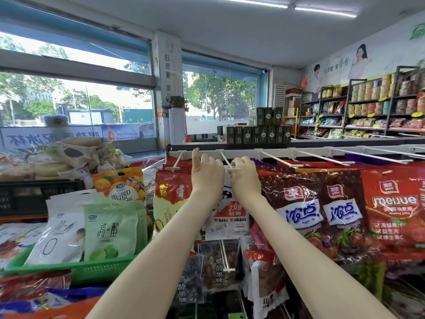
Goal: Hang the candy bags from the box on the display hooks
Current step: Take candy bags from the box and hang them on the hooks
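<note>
Our grip is two-handed. The left hand (208, 174) and right hand (245, 179) both curl round the top edge of the White Rabbit bag (226, 218), one near each upper corner. The bag hangs straight down between our wrists, its long side vertical. The right hand sits at the near tip of the hook (226, 160); the left hand is just to the left of it, thumb raised. The hook runs from the far white rail (241, 152) towards us, so we judge the bag's hole must meet that tip and slide away along it. The hole itself is hidden behind our fingers. Red bags (174, 189) hang just left, dark red bags (299, 203) just right.
</note>
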A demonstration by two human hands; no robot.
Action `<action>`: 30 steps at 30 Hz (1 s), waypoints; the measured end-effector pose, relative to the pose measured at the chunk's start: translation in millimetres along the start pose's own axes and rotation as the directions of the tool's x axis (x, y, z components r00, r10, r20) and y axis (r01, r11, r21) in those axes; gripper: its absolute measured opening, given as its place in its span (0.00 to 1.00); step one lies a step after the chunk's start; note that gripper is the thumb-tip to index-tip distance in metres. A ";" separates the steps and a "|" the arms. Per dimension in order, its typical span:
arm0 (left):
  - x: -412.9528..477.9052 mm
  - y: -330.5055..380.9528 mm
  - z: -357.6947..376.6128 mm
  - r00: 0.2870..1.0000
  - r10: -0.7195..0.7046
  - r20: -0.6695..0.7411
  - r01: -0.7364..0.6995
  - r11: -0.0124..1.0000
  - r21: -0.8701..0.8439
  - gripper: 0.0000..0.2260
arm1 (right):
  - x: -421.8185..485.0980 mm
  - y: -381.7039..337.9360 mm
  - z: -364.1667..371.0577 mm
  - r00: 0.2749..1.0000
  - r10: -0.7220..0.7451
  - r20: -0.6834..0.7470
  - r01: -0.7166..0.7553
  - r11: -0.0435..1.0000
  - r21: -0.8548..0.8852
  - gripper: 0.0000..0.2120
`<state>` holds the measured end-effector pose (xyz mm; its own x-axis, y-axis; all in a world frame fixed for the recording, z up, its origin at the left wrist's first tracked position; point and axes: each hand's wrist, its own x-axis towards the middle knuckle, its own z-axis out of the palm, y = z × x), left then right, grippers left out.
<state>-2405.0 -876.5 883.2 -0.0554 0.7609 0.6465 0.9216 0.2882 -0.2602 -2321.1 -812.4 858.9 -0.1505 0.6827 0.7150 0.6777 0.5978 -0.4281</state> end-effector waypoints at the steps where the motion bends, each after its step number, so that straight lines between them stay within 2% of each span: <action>1: -5.7 1.8 0.4 1.000 0.004 -0.007 -0.004 1.000 0.025 0.14 | -2.5 0.5 2.1 0.998 -0.046 -0.032 0.045 0.999 -0.022 0.07; 3: -24.1 8.6 -0.3 1.000 -0.007 -0.001 0.007 0.999 0.044 0.22 | -12.6 -0.2 3.8 0.983 -0.154 -0.102 0.147 0.986 -0.077 0.09; 5: -47.5 15.9 -0.2 0.998 -0.024 -0.049 0.023 1.000 -0.017 0.26 | -30.2 -0.4 0.4 0.958 -0.230 -0.168 0.217 0.971 -0.097 0.14; 7: -70.2 22.9 4.5 0.984 -0.027 -0.174 0.000 0.989 -0.151 0.26 | -54.2 1.3 -8.9 0.947 -0.267 -0.178 0.264 0.964 -0.041 0.17; 9: -93.0 33.4 14.5 0.956 -0.004 -0.295 -0.083 0.955 -0.283 0.22 | -82.6 7.9 -22.2 0.956 -0.249 -0.155 0.258 0.966 0.036 0.19; 11: -117.5 49.8 20.5 0.937 0.027 -0.349 -0.166 0.913 -0.373 0.19 | -116.1 19.2 -38.3 0.966 -0.227 -0.119 0.235 0.970 0.056 0.19; 14: -158.2 90.0 23.4 0.950 0.108 -0.292 -0.245 0.838 -0.488 0.20 | -172.8 48.9 -63.5 0.983 -0.177 -0.042 0.179 0.984 0.028 0.19; 17: -194.9 139.7 28.6 0.944 0.252 -0.212 -0.329 0.738 -0.590 0.20 | -227.9 90.5 -92.0 0.995 -0.017 0.093 0.016 1.000 0.010 0.21; 19: -216.3 175.7 29.9 0.917 0.371 -0.145 -0.371 0.661 -0.652 0.21 | -261.5 119.4 -113.7 0.977 0.116 0.177 -0.115 0.993 -0.016 0.22; 22: -240.2 232.1 26.6 0.822 0.568 0.028 -0.373 0.575 -0.728 0.23 | -309.5 169.4 -146.9 0.901 0.348 0.259 -0.341 0.937 -0.072 0.22; 25: -260.1 298.3 24.8 0.666 0.729 0.158 -0.392 0.523 -0.757 0.26 | -356.1 226.7 -184.2 0.788 0.536 0.303 -0.527 0.842 -0.118 0.22; 30: -298.1 431.9 21.9 0.483 0.836 0.261 -0.377 0.467 -0.800 0.24 | -439.2 327.1 -255.9 0.592 0.754 0.283 -0.738 0.649 -0.185 0.21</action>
<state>-1998.9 -966.2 562.5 0.6434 0.7600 -0.0922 0.7588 -0.6171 0.2084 -1849.1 -1024.3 546.2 0.2185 0.9742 -0.0555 0.6840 -0.1935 -0.7034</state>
